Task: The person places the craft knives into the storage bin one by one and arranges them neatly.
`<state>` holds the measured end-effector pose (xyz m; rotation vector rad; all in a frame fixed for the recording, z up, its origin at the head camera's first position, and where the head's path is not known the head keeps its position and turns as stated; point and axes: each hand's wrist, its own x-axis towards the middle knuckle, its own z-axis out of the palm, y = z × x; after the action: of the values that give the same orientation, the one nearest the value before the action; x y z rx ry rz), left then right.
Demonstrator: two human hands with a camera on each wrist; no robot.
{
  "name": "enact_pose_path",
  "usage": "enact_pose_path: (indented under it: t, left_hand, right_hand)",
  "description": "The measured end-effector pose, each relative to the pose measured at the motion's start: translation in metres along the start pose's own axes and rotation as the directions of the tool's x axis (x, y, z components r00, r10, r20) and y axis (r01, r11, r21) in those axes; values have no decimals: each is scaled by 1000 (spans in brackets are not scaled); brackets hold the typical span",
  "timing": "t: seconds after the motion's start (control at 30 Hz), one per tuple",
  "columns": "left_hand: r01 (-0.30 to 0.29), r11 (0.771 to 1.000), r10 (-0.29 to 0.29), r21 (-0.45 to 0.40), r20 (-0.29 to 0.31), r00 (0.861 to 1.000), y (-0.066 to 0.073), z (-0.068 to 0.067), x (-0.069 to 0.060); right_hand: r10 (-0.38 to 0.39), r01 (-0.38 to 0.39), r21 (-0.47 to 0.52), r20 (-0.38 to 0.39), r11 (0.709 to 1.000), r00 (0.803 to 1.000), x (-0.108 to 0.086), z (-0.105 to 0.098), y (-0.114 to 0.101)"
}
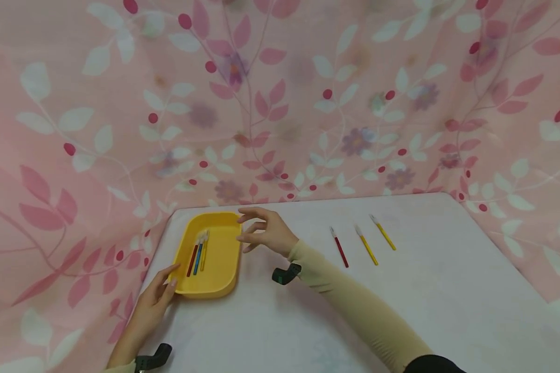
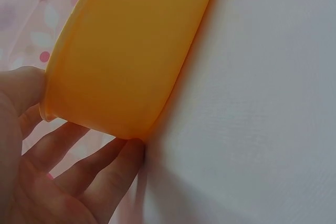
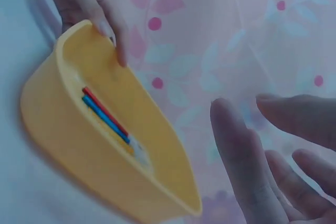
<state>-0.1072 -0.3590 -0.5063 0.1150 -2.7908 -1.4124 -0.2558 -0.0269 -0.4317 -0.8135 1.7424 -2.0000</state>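
Note:
A yellow plastic tray [image 1: 230,282] sits on the left part of the table. My left hand [image 1: 155,300] holds its near left corner, the thumb at the rim and the fingers against the outer wall in the left wrist view. Inside lie a red brush-like stick [image 1: 192,260], a blue one [image 1: 198,259] and a yellow one [image 1: 203,257], side by side with pale tips. Beside the tray's right rim hovers my right hand [image 1: 269,231], its fingers apart and loosely bent, with nothing held. The right wrist view shows the sticks [image 3: 107,114] partly behind the tray wall.
Right of my right arm, a red brush-like stick [image 1: 341,252] and two yellow ones, one nearer [image 1: 368,248] and one farther right [image 1: 385,235], lie apart on the white tabletop [image 1: 448,290]. A pink floral cloth [image 1: 284,129] hangs behind and along the sides.

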Motion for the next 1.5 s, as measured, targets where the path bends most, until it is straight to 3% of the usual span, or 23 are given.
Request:
enact_pose_path:
  t: [0.27,0.8,1.17,1.5]
  left_hand:
    - [29,999,-29,-15,7,1000,1,1,2]
    - [70,998,-70,-10,28,997,2,2,1]
    - [48,999,-48,-3,12,999,5,2,-1]
    - [14,1000,-14,15,3,1000,0,1,-2]
  right_hand:
    - [-11,9,-82,-29,997,1000,-46,-48,-6]
    - [17,-37,-165,-124,986,992,-108,-128,-9]
    - [39,-73,-200,-169,977,985,-130,-157,-10]
    - [55,-115,-251,-233,961,971,-140,-173,-3]
